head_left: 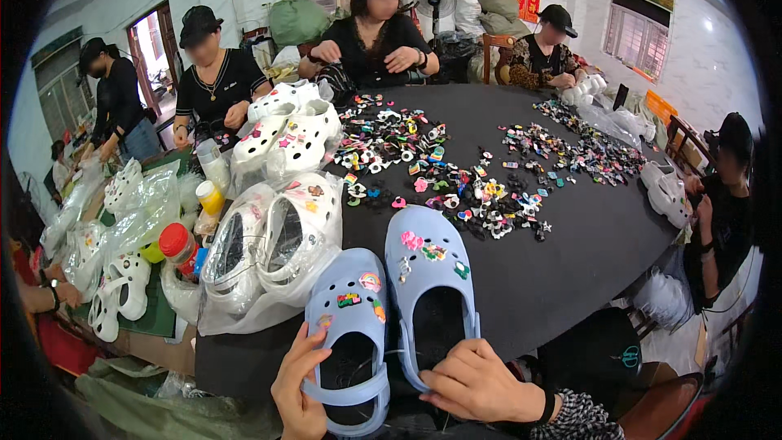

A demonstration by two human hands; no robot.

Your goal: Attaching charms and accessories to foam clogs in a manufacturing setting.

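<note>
Two light-blue clogs lie side by side at the table's near edge, toes pointing away and heels toward me. Colourful charms sit in the holes of both toe parts. My left hand (300, 383) grips the outer side of the left blue clog (322, 279), with fingers by its opening and strap. Bent fingers of my right hand (481, 383) hold the rear side of the right blue clog (428, 235), near the heel. A thin clear strand shows between the two clogs. Left of them, white clogs (311, 213) with charms rest in clear plastic.
Loose charms (399, 134) spread in heaps across the dark table (570, 253). More white clogs (277, 126) stand at the left, near a red-lidded jar (175, 242) and a yellow-capped bottle (209, 195). Several people sit or stand around, one (379, 41) opposite me.
</note>
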